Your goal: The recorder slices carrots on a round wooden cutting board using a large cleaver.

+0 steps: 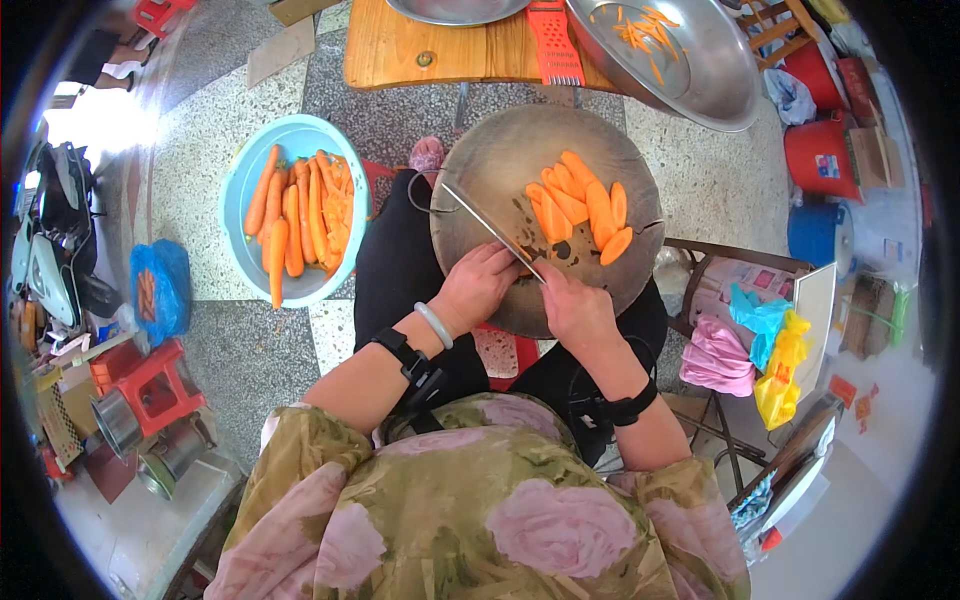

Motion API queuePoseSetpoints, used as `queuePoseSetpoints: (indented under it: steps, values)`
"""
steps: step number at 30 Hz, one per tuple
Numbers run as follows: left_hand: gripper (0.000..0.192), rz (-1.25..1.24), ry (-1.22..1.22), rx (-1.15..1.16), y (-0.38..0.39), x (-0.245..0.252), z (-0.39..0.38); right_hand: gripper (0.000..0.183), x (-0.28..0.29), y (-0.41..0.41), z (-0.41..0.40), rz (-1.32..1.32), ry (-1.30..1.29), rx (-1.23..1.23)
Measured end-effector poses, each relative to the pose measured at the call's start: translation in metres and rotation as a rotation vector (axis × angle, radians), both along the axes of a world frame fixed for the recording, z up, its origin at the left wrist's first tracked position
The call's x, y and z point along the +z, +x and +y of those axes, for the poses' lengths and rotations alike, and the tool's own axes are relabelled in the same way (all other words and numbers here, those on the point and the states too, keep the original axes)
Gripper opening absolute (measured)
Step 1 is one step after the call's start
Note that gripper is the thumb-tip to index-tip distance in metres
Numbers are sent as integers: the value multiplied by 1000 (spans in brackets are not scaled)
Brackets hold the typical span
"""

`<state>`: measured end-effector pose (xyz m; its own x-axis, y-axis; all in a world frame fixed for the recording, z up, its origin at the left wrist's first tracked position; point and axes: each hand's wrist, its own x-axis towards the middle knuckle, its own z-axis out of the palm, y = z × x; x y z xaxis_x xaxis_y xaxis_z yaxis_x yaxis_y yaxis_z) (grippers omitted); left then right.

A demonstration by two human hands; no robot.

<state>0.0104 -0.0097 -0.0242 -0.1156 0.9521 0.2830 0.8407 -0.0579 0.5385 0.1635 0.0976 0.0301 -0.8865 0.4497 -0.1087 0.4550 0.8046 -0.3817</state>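
Observation:
My right hand (pixel 576 306) is closed on the handle end of a kitchen knife (pixel 487 225), whose blade points up and left over a round wooden chopping board (pixel 487 150). Beside the blade, my left hand (pixel 480 281) presses fingertips on a piece of carrot, mostly hidden beneath the fingers and knife. Slanted carrot slices (pixel 592 199) lie on the board, right of the knife. To the left, a light-blue plastic basin (pixel 232 247) holds several whole carrots (pixel 262 199) and orange peelings or pieces (pixel 341 217).
Beyond the board, a wooden table (pixel 390 45) carries a red plastic grater (pixel 556 45) and a metal bowl (pixel 712 67) with carrot strips (pixel 645 31). A blue bag (pixel 169 292) with carrots and a red stool (pixel 161 397) are at left; plastic bags (pixel 716 356) hang at right.

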Motion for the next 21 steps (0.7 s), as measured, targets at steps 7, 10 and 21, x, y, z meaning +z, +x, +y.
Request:
queuePoseSetpoints:
  steps: [7,10,21]
  values:
    - [28,-31,-12,-5,-2,2,2,23,6,-23,3,-83,-81,-32]
    - [29,-9,-19,-5,1,0,2,24,2,-23,1,-127,-85,-70]
    - [28,-23,1,-10,0,1,-2,28,2,3,-8,-60,-31,-74]
